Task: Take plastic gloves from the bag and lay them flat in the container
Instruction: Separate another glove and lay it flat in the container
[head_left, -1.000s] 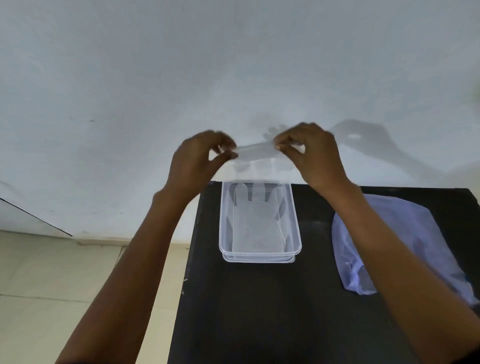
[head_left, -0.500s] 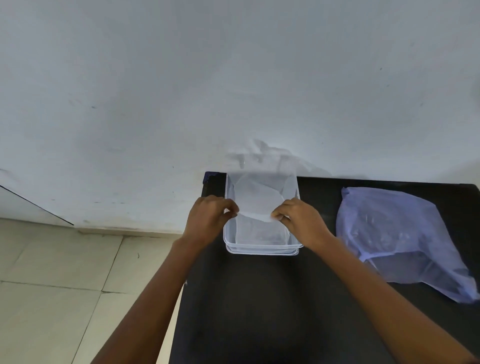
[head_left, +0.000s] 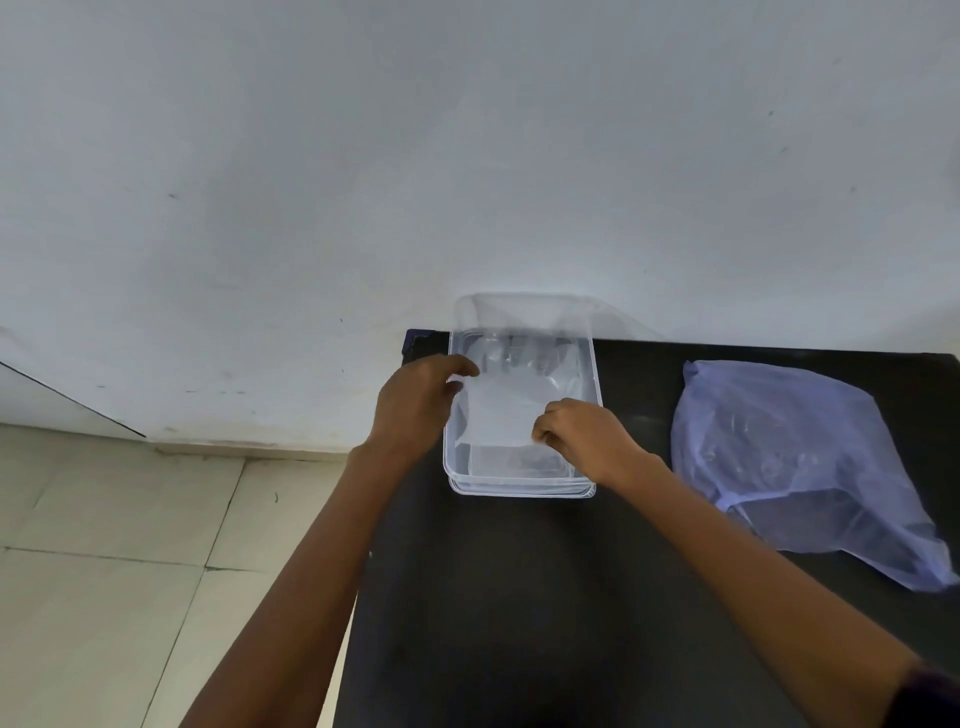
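A clear plastic container (head_left: 521, 488) stands on the black table at its far left, against the wall. A thin translucent plastic glove (head_left: 501, 415) lies spread inside it, fingers pointing toward the wall. My left hand (head_left: 415, 402) pinches the glove's left edge over the container's left wall. My right hand (head_left: 584, 441) pinches the glove's near right corner, low inside the container. The pale blue plastic bag (head_left: 779, 457) lies flat on the table to the right, apart from both hands.
The black table (head_left: 519, 597) ends at a white wall (head_left: 467, 156) just behind the container. Its left edge drops to a tiled floor (head_left: 130, 545). A dark sleeve edge (head_left: 930, 696) shows at the lower right.
Both hands came down from in front of the wall with the glove stretched between them. The glove now lies lower and flatter inside the container.
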